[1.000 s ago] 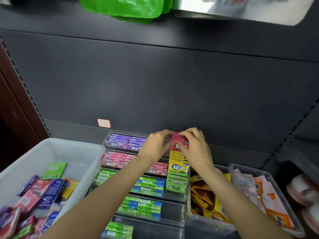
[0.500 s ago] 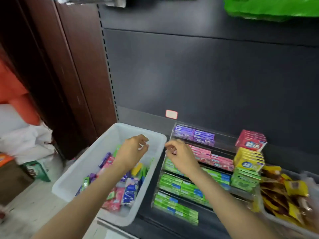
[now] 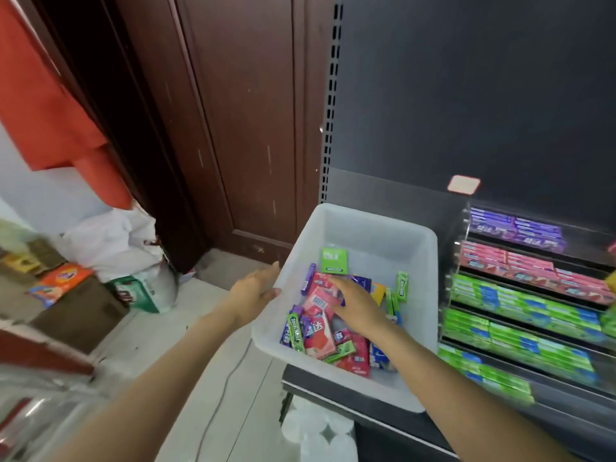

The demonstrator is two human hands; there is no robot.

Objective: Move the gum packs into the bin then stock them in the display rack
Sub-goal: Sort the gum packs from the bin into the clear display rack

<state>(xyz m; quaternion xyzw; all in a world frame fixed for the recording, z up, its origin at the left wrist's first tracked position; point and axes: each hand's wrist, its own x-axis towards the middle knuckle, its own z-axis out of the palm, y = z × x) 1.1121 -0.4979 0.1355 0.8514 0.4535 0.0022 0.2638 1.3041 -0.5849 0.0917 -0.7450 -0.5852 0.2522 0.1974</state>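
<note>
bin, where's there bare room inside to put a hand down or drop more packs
The far end of the bin is bare floor, between the back wall and the green pack, and along its right wall. The near half is crowded with gum packs; the right hand lies over them. The left hand touches the left rim.

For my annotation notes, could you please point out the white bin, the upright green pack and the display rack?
white bin (image 3: 376, 221): head view, far rim.
upright green pack (image 3: 334, 260): head view, front face.
display rack (image 3: 465, 228): head view, clear left wall.
</note>
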